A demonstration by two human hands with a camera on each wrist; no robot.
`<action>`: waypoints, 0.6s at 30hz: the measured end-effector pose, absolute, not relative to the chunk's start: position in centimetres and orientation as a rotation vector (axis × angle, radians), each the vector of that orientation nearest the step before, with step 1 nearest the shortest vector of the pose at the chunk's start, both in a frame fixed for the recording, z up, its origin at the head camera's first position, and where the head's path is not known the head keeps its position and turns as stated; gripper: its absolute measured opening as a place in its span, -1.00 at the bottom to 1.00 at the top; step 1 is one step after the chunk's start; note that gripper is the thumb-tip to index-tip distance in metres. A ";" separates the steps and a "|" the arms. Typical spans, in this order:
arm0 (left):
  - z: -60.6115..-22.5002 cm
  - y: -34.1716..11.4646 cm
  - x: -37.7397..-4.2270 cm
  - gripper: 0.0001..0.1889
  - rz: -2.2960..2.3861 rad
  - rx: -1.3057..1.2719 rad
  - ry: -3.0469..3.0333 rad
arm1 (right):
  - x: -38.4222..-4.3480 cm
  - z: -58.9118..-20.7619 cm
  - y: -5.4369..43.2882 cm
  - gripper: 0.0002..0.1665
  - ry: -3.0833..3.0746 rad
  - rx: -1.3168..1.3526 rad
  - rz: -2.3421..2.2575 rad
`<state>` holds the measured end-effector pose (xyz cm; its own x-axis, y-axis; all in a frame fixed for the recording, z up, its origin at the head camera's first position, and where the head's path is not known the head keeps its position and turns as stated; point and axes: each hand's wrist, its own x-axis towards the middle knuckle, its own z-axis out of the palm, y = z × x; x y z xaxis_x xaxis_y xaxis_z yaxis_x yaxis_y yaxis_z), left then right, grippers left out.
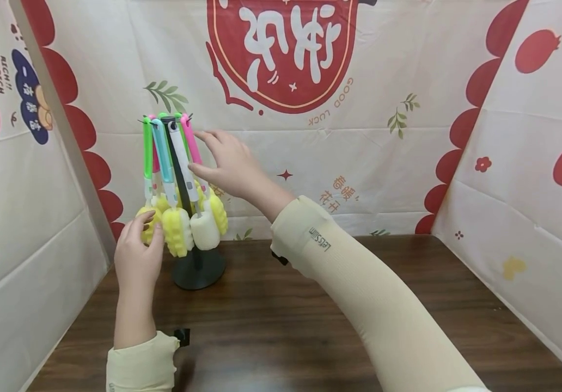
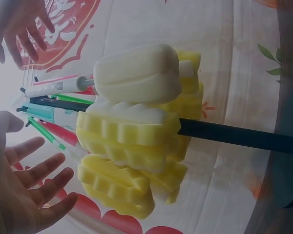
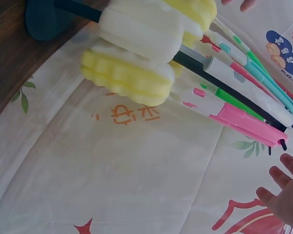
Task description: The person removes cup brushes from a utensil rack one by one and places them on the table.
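Note:
Several sponge cup brushes hang heads down from the hooks of a black stand [image 1: 197, 275] at the left rear of the table. Their handles are green [image 1: 147, 149], light blue [image 1: 162, 149], white [image 1: 181, 160] and pink [image 1: 191, 144]. One head, the white sponge [image 1: 206, 231], is plain; others are ridged yellow-and-white sponge [image 1: 177, 231]. My left hand [image 1: 136, 256] is beside the leftmost sponge, and the left wrist view shows its fingers spread, holding nothing. To the right of the pink handle is my right hand [image 1: 232, 166], fingers extended. Whether it touches a handle, I cannot tell.
Dark wooden table [image 1: 281, 326] extends in front of and to the right of the stand. Behind it hangs a printed white cloth [image 1: 281, 147], with more cloth along both sides. The left cloth wall [image 1: 31, 245] is close to the stand.

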<state>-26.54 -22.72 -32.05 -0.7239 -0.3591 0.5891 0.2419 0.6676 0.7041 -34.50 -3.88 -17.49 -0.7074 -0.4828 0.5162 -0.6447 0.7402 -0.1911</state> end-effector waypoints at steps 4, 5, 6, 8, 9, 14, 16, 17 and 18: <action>-32.1 -22.7 -26.6 -0.55 -1.045 0.093 -2.152 | -34.6 -17.0 -4.5 -0.12 -2.534 0.862 0.492; -32.2 -22.8 -26.6 -0.55 -1.046 0.094 -2.150 | -34.6 -16.9 -4.7 -0.12 -2.536 0.859 0.485; -32.2 -22.8 -26.6 -0.55 -1.046 0.095 -2.148 | -34.7 -16.8 -4.9 -0.11 -2.540 0.857 0.485; -32.3 -23.0 -26.7 -0.55 -1.045 0.092 -2.144 | -34.7 -16.6 -5.2 -0.11 -2.547 0.847 0.487; -32.3 -23.0 -26.6 -0.55 -1.049 0.092 -2.142 | -34.8 -16.5 -5.3 -0.11 -2.547 0.843 0.478; -32.5 -23.4 -26.5 -0.54 -1.074 0.118 -2.144 | -35.1 -16.2 -5.8 -0.11 -2.565 0.847 0.380; -32.5 -23.5 -26.5 -0.54 -1.079 0.130 -2.145 | -35.1 -16.0 -5.9 -0.09 -2.581 0.851 0.341; -32.5 -23.5 -26.5 -0.54 -1.082 0.134 -2.144 | -35.1 -15.9 -6.0 -0.08 -2.589 0.851 0.326; -32.5 -23.6 -26.5 -0.54 -1.086 0.136 -2.141 | -35.2 -15.7 -6.1 -0.07 -2.596 0.848 0.313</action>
